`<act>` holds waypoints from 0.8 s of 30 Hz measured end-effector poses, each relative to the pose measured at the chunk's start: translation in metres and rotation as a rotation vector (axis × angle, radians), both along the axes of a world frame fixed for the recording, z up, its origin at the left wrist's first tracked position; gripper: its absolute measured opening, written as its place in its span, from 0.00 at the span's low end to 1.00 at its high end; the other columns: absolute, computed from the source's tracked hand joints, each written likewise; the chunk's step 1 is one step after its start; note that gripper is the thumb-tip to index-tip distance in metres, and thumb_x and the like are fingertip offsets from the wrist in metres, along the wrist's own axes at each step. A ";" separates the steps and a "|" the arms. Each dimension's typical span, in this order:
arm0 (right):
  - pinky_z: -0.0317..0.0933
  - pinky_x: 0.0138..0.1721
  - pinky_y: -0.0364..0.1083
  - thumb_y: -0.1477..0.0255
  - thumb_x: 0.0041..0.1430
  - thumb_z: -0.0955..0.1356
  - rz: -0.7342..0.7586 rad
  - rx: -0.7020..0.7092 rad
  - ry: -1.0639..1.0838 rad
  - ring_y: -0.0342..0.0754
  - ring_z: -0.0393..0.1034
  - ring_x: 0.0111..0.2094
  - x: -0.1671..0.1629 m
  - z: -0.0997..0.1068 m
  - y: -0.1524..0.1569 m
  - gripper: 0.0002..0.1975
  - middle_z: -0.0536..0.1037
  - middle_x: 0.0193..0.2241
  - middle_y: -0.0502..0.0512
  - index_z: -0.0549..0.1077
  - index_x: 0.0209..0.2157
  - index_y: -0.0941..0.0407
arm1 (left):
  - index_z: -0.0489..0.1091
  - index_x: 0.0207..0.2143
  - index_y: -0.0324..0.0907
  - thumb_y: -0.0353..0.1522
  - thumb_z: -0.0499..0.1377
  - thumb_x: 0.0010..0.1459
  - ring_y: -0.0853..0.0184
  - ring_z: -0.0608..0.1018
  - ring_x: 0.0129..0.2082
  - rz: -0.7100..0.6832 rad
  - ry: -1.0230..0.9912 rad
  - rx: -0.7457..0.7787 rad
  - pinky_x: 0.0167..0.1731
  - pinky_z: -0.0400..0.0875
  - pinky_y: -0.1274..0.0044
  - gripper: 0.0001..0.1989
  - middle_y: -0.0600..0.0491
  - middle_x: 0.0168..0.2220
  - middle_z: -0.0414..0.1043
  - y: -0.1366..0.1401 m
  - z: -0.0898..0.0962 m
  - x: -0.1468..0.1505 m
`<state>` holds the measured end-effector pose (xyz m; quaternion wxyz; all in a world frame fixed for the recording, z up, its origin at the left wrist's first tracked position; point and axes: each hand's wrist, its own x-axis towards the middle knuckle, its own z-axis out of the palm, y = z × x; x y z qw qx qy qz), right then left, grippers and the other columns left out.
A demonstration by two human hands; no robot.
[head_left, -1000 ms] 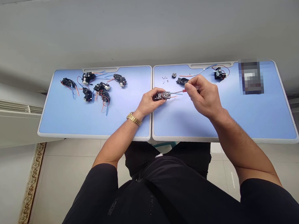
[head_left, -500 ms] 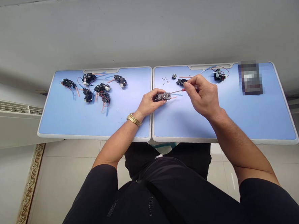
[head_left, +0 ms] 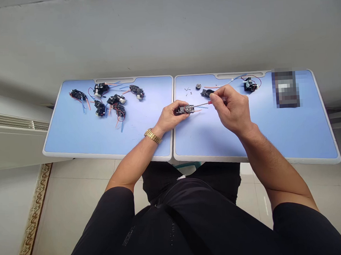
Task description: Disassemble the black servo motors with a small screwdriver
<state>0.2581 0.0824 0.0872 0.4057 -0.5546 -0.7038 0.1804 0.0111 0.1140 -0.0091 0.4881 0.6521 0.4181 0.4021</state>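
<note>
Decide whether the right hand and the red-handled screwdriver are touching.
Touching: the head view shows the right hand closed around the handle end of the red-handled screwdriver.

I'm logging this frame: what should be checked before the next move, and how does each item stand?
1. Left hand gripping the black unit: ok.
2. Right hand gripping the red-handled screwdriver: ok.
3. Screwdriver pointed at the unit's round part: ok.
4. Tip seated in a screw: cannot tell, too small.
5. Blue tube clear of the shaft: cannot tell; they run close together.
6. Small dark pieces apart from both hands: ok.
</note>
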 end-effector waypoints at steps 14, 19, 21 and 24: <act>0.61 0.33 0.50 0.49 0.77 0.64 -0.011 0.014 -0.072 0.48 0.64 0.26 0.001 0.000 0.000 0.20 0.76 0.27 0.50 0.70 0.35 0.48 | 0.81 0.51 0.44 0.35 0.73 0.60 0.65 0.81 0.43 -0.011 0.004 0.010 0.46 0.75 0.71 0.18 0.50 0.47 0.84 0.000 -0.001 0.000; 0.57 0.33 0.50 0.49 0.79 0.61 0.052 0.024 -0.245 0.48 0.64 0.25 0.001 0.006 0.000 0.21 0.76 0.25 0.51 0.71 0.38 0.49 | 0.81 0.52 0.45 0.35 0.73 0.60 0.65 0.81 0.42 -0.014 0.030 0.033 0.46 0.74 0.71 0.18 0.51 0.47 0.84 -0.001 0.000 -0.001; 0.54 0.32 0.50 0.52 0.79 0.61 0.093 0.021 -0.325 0.49 0.63 0.25 0.000 0.012 0.000 0.20 0.74 0.24 0.50 0.72 0.38 0.49 | 0.81 0.52 0.45 0.35 0.73 0.60 0.65 0.81 0.42 -0.012 0.040 0.041 0.46 0.74 0.71 0.18 0.51 0.47 0.84 -0.002 0.001 -0.001; 0.53 0.33 0.50 0.61 0.78 0.61 0.149 0.012 -0.379 0.50 0.66 0.26 -0.004 0.020 0.002 0.12 0.77 0.27 0.52 0.73 0.42 0.50 | 0.82 0.51 0.45 0.36 0.73 0.60 0.65 0.80 0.42 -0.013 0.045 0.045 0.46 0.74 0.71 0.17 0.51 0.47 0.84 -0.002 0.003 -0.001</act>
